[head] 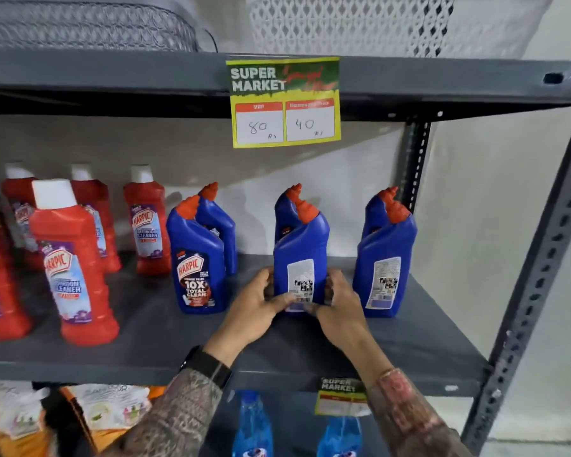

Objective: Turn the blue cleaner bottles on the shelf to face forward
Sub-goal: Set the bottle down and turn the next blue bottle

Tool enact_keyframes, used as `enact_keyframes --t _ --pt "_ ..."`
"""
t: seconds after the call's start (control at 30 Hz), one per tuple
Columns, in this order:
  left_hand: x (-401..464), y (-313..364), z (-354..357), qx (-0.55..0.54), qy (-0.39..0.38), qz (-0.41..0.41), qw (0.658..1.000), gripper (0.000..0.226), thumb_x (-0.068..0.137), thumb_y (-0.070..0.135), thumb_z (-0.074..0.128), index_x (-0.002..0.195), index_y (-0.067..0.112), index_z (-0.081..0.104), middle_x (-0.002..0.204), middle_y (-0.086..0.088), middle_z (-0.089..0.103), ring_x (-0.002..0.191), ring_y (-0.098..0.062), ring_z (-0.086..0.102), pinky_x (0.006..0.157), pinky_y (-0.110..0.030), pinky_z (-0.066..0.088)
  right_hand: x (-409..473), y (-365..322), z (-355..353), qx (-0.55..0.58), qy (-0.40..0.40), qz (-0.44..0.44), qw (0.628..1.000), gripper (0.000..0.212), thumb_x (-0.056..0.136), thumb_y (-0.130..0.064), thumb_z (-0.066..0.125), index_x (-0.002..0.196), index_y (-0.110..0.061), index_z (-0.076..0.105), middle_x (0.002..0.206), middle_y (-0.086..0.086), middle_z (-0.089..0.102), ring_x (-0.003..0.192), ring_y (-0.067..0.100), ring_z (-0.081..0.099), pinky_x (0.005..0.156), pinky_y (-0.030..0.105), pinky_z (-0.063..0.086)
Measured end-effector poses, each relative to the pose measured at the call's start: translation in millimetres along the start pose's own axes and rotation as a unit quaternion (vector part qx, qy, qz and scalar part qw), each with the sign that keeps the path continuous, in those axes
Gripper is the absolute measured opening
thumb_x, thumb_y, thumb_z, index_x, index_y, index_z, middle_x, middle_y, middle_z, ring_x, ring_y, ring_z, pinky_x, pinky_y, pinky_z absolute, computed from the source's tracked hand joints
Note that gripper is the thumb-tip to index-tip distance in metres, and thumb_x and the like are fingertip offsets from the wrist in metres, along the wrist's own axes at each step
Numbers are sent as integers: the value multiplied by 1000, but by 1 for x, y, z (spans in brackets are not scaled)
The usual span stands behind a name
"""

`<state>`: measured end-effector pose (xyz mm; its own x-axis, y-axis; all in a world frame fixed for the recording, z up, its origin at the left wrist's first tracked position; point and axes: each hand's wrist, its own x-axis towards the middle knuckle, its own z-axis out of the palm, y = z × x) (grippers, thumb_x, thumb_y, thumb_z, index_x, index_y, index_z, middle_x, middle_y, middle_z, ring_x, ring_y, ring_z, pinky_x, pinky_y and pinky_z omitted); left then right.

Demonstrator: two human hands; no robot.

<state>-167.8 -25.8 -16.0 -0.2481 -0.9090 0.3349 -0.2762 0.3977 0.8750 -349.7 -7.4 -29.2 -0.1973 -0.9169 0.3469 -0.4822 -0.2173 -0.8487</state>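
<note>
Hands [297,305] clasping middle blue bottle [300,255] (barcode forward), upright

Two bare hands, no rings seen. Left wrist: black watch [208,367] on a wide black strap. Both arms in long patterned sleeves [165,420], grey-brown print; right cuff [393,384] reddish-pink, patterned.

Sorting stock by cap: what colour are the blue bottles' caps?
Orange-red, as on the held bottle's cap; head view.

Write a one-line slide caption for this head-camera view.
Both hands, left and right, grip a backward-facing blue cleaner bottle on the shelf.
</note>
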Motion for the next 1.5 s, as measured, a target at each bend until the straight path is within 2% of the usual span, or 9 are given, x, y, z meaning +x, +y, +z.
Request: enact_keyframes --t 0.07,0.3,0.43,0.7,0.83,0.97,1.07,1.2,1.5 --pt "1 3 0 -44 5 15 999 43 95 8 74 130 28 60 124 10 75 114 -2 71 100 -28 56 -1 -4 -2 43 18 -5 999 54 80 -2 84 119 -28 58 109 -13 73 102 3 71 86 29 61" --pt "16 7 -3 -131 -11 30 991 49 97 1 69 138 25 58 129 1 76 119 -9 72 96 -26 57 -8 -12 -5 94 60 -15 994 54 74 -15 92 110 -41 60 99 -26 73 94 -16 68 71 5 54" --pt "15 4 3 -84 95 55 990 51 90 22 81 137 29 60 123 8 76 109 -2 74 94 -29 61 -11 -15 -4 82 89 -17 992 54 68 -27 96 99 -49 58 88 -33 73 89 -17 68 67 4 53" --pt "6 13 5 -104 -28 57 993 60 81 53 82 128 75 51 125 33 71 120 15 62 90 -7 52 -17 -19 -3 84 28 -74 993 68 68 -23 96 118 -53 62 107 -28 74 98 -5 71 83 17 60" --pt "5 9 3 -152 -34 72 985 61 94 39 72 151 37 51 139 9 70 131 -6 63 111 -35 49 -14 -16 -5 139 -39 -75 987 84 79 -15 88 150 -36 49 140 -11 64 131 5 59 106 34 53" --pt "2 11 0 -171 -47 67 982 55 97 39 67 149 24 57 135 -3 72 128 -20 68 107 -38 54 -14 -17 -4 194 -101 -58 974 96 81 -6 86 160 -27 34 146 -4 61 136 11 58 100 30 57" --pt "-1 11 2 -158 -19 66 985 62 91 49 73 147 26 58 132 1 74 124 -15 70 102 -35 58 -15 -19 -3 180 -37 -53 982 99 72 -20 92 156 -31 40 139 -8 66 126 4 63 103 32 56" --pt "-3 12 4 -116 15 85 990 54 85 49 79 134 29 68 122 1 77 115 -15 74 96 -40 62 -19 -21 -5 144 29 -60 987 104 61 -46 91 152 -36 44 130 -18 65 113 -13 62 83 7 54" --pt "0 8 2 -120 46 83 988 40 105 28 60 145 22 59 125 5 76 117 -9 71 91 -23 59 -9 -15 -6 112 42 -8 993 66 81 -18 86 141 -25 59 122 -10 72 112 4 68 99 35 59"
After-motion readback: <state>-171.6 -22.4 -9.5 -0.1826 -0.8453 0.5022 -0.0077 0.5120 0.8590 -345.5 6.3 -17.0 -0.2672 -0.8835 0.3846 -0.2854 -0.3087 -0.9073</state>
